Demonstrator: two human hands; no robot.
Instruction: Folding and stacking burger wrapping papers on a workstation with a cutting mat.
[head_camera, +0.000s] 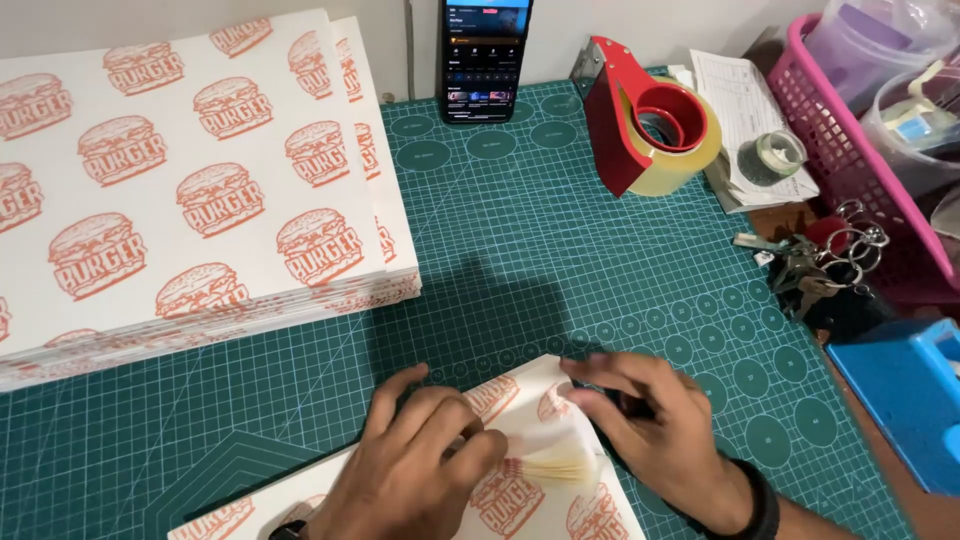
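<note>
A white paper sheet printed with orange burger drawings (520, 485) lies at the near edge of the green cutting mat (560, 250). My left hand (415, 465) presses flat on it, fingertips pinching a folded, yellowish part of the paper (555, 465). My right hand (645, 425), with a dark band on the wrist, holds the sheet's upper right corner and folds it inward. Both hands touch the same sheet.
A thick stack of the same printed sheets (190, 190) fills the far left. A phone (485, 60) leans at the back. A red tape dispenser (640, 120), a small tape roll (778, 152), keys (820, 265), a pink basket (850, 160) and a blue box (905, 395) line the right.
</note>
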